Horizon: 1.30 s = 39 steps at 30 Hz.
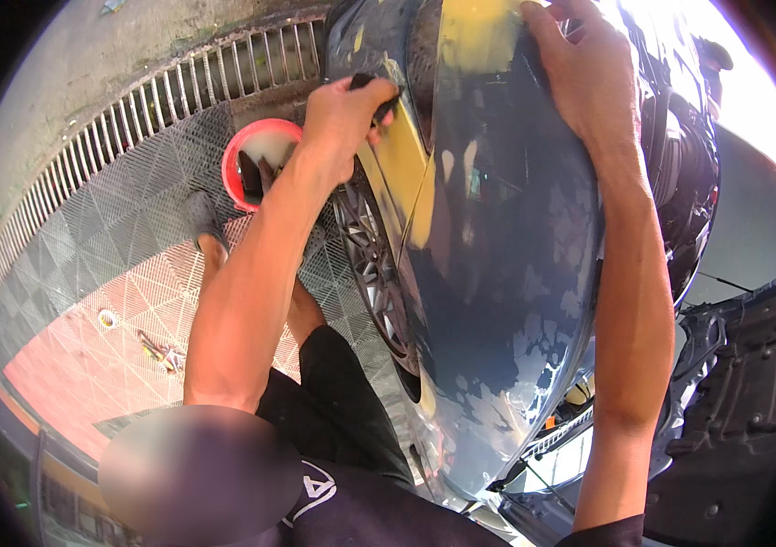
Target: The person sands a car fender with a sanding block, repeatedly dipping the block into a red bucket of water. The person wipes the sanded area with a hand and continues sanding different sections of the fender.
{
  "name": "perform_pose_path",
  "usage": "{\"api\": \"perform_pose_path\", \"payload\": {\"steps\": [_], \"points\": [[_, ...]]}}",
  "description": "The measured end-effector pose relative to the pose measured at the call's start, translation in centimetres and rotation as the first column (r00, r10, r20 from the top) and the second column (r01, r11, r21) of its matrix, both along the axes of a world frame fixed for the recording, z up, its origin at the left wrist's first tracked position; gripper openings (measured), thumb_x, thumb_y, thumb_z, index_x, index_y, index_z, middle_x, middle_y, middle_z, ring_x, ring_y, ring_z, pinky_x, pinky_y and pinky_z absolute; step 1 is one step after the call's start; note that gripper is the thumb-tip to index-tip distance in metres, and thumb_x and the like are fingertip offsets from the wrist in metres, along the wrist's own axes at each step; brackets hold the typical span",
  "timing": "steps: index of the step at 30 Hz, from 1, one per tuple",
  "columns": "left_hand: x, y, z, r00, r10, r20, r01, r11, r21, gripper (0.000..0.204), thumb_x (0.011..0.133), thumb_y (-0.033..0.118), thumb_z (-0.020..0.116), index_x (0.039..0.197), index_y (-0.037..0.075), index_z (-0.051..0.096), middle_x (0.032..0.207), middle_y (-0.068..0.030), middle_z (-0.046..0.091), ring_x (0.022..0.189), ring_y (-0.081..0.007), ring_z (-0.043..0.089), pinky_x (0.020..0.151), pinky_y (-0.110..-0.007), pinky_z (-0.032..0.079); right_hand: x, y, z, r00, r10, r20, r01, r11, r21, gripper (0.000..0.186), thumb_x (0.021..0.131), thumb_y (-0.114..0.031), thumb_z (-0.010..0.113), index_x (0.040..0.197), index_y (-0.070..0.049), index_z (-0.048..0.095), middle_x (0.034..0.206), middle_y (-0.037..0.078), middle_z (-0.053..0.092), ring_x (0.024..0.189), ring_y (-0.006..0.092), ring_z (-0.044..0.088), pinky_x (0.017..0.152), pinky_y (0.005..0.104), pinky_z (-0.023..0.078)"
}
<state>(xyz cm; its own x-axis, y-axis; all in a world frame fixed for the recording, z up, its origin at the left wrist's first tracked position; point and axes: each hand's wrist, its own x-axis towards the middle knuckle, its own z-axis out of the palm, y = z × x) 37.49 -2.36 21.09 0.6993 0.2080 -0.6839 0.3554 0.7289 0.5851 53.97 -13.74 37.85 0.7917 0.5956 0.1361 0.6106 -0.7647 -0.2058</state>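
Observation:
My left hand (338, 123) is closed around a black block (377, 97), its fingers wrapped over it. The block is against or just above the car body's side, by a strip of yellow filler (399, 150); which of the two I cannot tell. My right hand (584, 77) rests at the far edge of the car's grey, sanded panel (506, 246), fingers apart, with nothing seen in it. Beside its thumb lies a yellow filler patch (475, 36). Pale worn spots mark the panel's near end.
A red-rimmed bucket (235, 162) with cloudy water and dark items stands left of the wheel (374, 264). A metal drain grate (165, 91) curves behind it. A tape roll (107, 319) and small tools (162, 352) lie on the tiled floor. Right is the engine bay and a dark liner (734, 428).

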Motion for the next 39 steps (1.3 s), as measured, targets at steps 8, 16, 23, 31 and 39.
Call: {"api": "perform_pose_path", "payload": {"steps": [8,16,23,31,39], "points": [[0.0,-0.8,-1.0,0.994,0.077,0.079,-0.078,0.997,0.012,0.017,0.105,0.021,0.078,0.099,0.007,0.071,0.076,0.0022,0.065,0.059,-0.0092,0.053,0.057,-0.028,0.042,0.1,-0.1,0.1,0.999,0.022,0.038,-0.022,1.0,-0.018,0.036,0.102,-0.028,0.075,0.126,-0.001,0.078,0.109,0.022,0.081,0.101,0.0332,0.077,0.093,0.0439,0.058],[-0.6,-1.6,-0.5,0.989,0.131,0.073,-0.128,0.991,-0.039,0.019,0.101,0.02,0.08,0.109,0.003,0.075,0.089,-0.0001,0.073,0.069,-0.0093,0.062,0.061,-0.029,0.051,0.0,0.0,0.2,1.0,-0.002,-0.015,0.002,1.0,0.004,0.037,0.102,-0.029,0.074,0.128,-0.002,0.078,0.108,0.021,0.08,0.101,0.0332,0.077,0.094,0.0438,0.058],[-1.5,-2.9,1.4,0.996,0.084,0.02,-0.084,0.996,-0.023,0.031,0.102,0.025,0.081,0.122,0.004,0.073,0.105,-0.0008,0.076,0.085,-0.0098,0.068,0.077,-0.028,0.058,0.0,-0.3,0.5,0.999,0.007,0.045,-0.005,0.999,-0.04,0.039,0.101,-0.029,0.074,0.129,-0.002,0.078,0.109,0.022,0.08,0.103,0.0359,0.078,0.095,0.0455,0.058],[-1.9,-3.2,0.6,0.999,0.028,0.019,-0.028,1.0,0.01,0.028,0.102,0.025,0.081,0.121,0.006,0.075,0.106,-0.0007,0.077,0.09,-0.0095,0.07,0.077,-0.028,0.058,-0.8,0.6,1.2,0.999,-0.028,0.026,0.03,0.998,-0.058,0.04,0.102,-0.031,0.073,0.128,-0.001,0.077,0.11,0.022,0.08,0.104,0.0361,0.078,0.096,0.0458,0.058],[-1.7,-0.3,3.9,0.962,-0.261,-0.082,0.271,0.951,0.147,0.028,0.093,0.019,0.081,0.112,-0.002,0.077,0.089,-0.0024,0.073,0.069,-0.0129,0.061,0.063,-0.034,0.051,-0.6,0.2,0.7,0.998,-0.056,0.016,0.057,0.994,-0.094,0.039,0.102,-0.032,0.073,0.128,-0.003,0.078,0.112,0.021,0.08,0.105,0.0359,0.077,0.097,0.0453,0.058]]}}
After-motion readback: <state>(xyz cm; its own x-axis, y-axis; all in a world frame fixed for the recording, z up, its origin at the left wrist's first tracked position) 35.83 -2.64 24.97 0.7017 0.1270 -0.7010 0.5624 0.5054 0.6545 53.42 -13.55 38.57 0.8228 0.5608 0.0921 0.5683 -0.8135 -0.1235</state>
